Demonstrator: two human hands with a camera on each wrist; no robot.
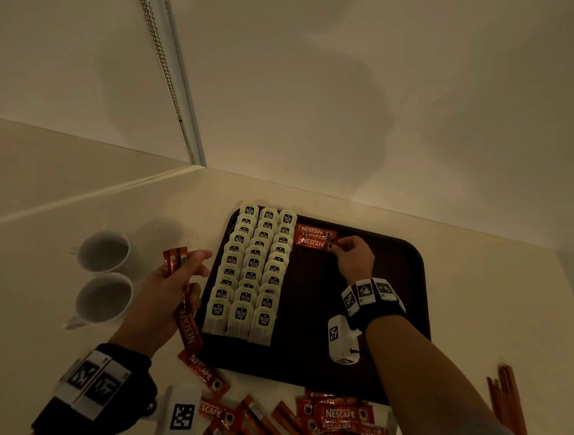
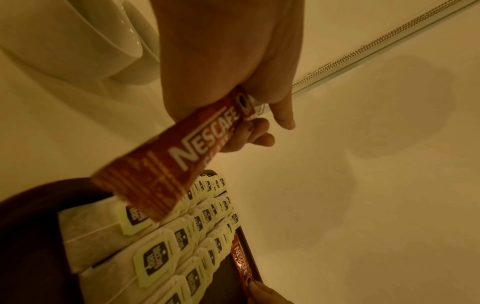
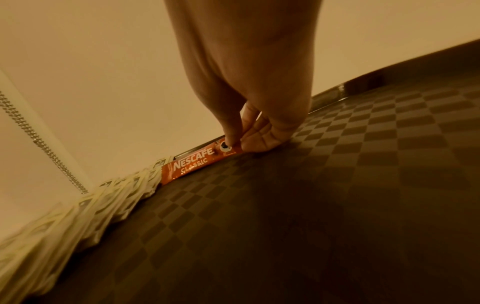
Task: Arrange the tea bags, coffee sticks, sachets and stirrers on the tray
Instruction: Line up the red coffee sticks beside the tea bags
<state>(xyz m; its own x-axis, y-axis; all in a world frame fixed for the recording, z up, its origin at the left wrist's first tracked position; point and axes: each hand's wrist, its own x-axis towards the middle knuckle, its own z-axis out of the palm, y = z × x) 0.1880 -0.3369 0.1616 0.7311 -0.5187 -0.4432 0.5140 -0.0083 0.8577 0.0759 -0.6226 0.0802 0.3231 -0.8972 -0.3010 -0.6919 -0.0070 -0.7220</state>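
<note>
a right hand (image 1: 353, 257) pinches the end of an orange-red nescafé coffee stick (image 1: 312, 242) between thumb and fingertips, setting it flat at the far edge of a dark brown checker-textured plastic tray (image 1: 412, 261), just beside three overlapping columns of pale paper tea bags (image 1: 250, 272) and touching the sticks already laid there. the left hand (image 1: 170, 283), at the tray's left rim, curls its fingers round a small bundle of the same sticks (image 1: 183, 298). the coffee-stick row appears barely begun; the next move likely calls for drawing another stick from the bundle. loose sticks (image 1: 331, 420) and thin reddish-brown stirrers (image 1: 508, 399) wait on the cream counter, near two white ceramic cups (image 1: 104, 275).
</note>
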